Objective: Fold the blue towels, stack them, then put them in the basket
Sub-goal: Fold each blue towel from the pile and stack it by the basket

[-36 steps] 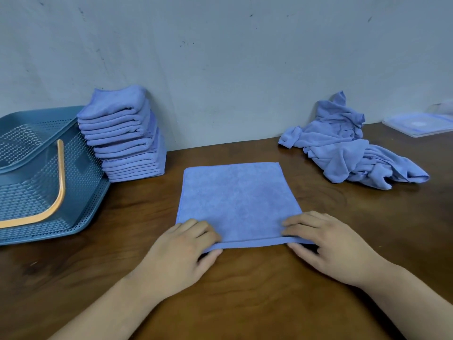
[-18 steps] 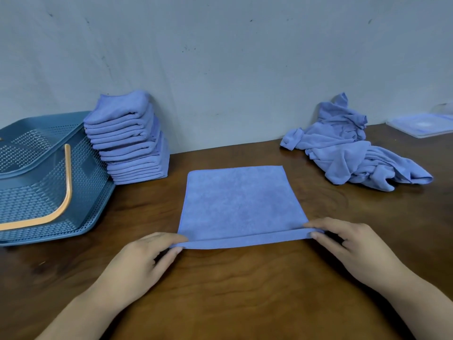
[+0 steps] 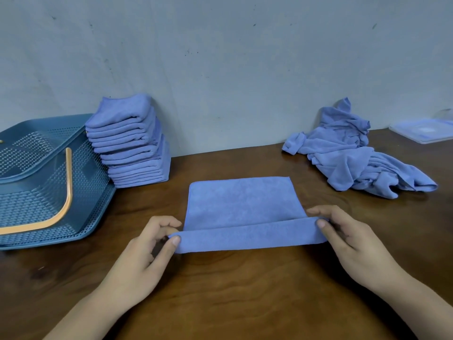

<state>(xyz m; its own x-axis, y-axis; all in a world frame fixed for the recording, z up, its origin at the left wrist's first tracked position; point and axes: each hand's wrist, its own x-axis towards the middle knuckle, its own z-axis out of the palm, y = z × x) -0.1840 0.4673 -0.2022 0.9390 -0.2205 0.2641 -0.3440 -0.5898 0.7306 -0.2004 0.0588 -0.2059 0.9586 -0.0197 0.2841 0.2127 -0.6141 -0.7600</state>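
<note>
a stack of folded towels [image 3: 132, 143] is already built beside the still-unfilled basket [image 3: 49, 182], a crumpled pile [image 3: 355, 158] remains unfolded, and the towel [image 3: 242, 209] at table centre is pinched at its near corners by the left hand [image 3: 149, 246] and right hand [image 3: 343, 236].

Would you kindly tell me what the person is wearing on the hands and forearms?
Nothing that shows: the left hand and right hand are bare, with no gloves, rings or watch visible, and both forearms are uncovered to the frame's edge, no sleeve in view.
</note>
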